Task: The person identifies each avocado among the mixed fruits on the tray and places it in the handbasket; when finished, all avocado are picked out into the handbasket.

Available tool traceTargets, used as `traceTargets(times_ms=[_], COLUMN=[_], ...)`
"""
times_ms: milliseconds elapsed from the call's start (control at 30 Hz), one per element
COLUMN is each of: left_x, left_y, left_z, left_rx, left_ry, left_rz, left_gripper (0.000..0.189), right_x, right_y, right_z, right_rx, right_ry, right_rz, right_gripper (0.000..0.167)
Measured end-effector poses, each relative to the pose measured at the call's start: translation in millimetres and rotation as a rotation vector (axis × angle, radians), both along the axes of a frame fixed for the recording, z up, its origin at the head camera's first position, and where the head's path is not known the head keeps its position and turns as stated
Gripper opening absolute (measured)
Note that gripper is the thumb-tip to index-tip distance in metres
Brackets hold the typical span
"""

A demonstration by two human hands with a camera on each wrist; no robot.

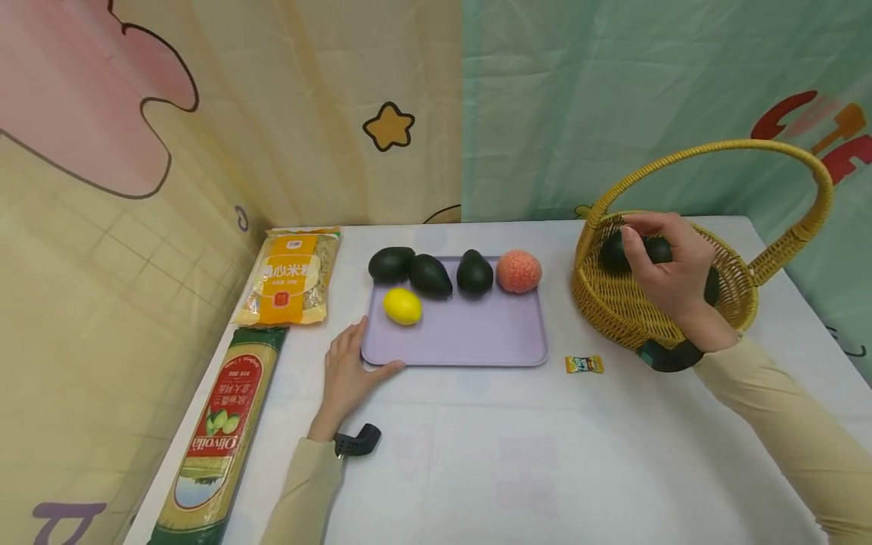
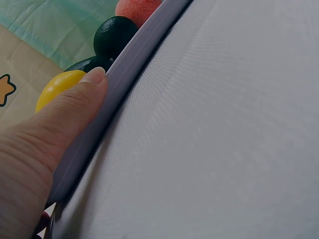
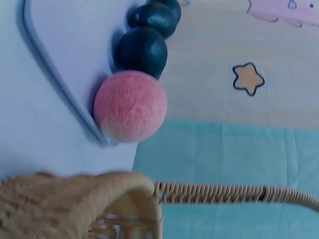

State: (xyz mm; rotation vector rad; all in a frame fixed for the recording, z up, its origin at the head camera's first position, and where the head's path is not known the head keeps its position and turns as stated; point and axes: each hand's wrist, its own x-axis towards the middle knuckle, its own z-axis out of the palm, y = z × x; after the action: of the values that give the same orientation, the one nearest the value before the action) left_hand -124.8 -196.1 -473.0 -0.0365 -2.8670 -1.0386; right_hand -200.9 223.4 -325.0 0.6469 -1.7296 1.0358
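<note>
My left hand (image 1: 349,372) rests at the near left corner of a lilac tray (image 1: 477,333), fingers along its side and thumb (image 2: 75,102) against the near rim. On the tray are a yellow lemon (image 1: 403,306), avocados including one standing upright (image 1: 474,274), and a round pink-orange fruit (image 1: 519,272). The leftmost avocado (image 1: 391,265) lies at the tray's far left corner. My right hand (image 1: 671,265) reaches into a wicker basket (image 1: 606,314), fingers bent over dark avocados (image 1: 615,253). Its fingers partly cover them; whether it grips one is unclear. The right wrist view does not show this hand.
The basket's tall handle (image 1: 708,146) arches over the right hand. A small wrapped candy (image 1: 584,365) lies between tray and basket. At left are a yellow food bag (image 1: 282,276) and a long pasta pack (image 1: 221,431). Printed curtains (image 1: 327,113) hang behind the white table.
</note>
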Motion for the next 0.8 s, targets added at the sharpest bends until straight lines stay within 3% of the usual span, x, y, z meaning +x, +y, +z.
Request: traceTargets(times_ms=[167,367,533,800], left_x=[-1.0,-1.1,-0.1,0.0], left_y=[-0.9,-0.1,-0.4,-0.8], left_z=[-0.5,-1.2,-1.3,-1.6], left_rx=[-0.006,-0.009,-0.01,-0.008], left_ry=[0.003,0.0,-0.002,0.026], left_rz=[0.002,-0.002,0.005,-0.006], left_gripper=[0.102,0.103,0.103,0.103], right_x=[2.3,-13.6,-24.7,-36.4], right_y=[-22,-36,-49,-78], right_z=[5.4,-5.4,-12.5,-19.9], right_rx=[0.032,0.168,0.296,0.473], right_ry=[-0.008,-0.055,-0.202,-0.462], right_rz=[0.103,0.178,0.229,0.251], right_gripper=[0.046,0.047,0.031,0.036])
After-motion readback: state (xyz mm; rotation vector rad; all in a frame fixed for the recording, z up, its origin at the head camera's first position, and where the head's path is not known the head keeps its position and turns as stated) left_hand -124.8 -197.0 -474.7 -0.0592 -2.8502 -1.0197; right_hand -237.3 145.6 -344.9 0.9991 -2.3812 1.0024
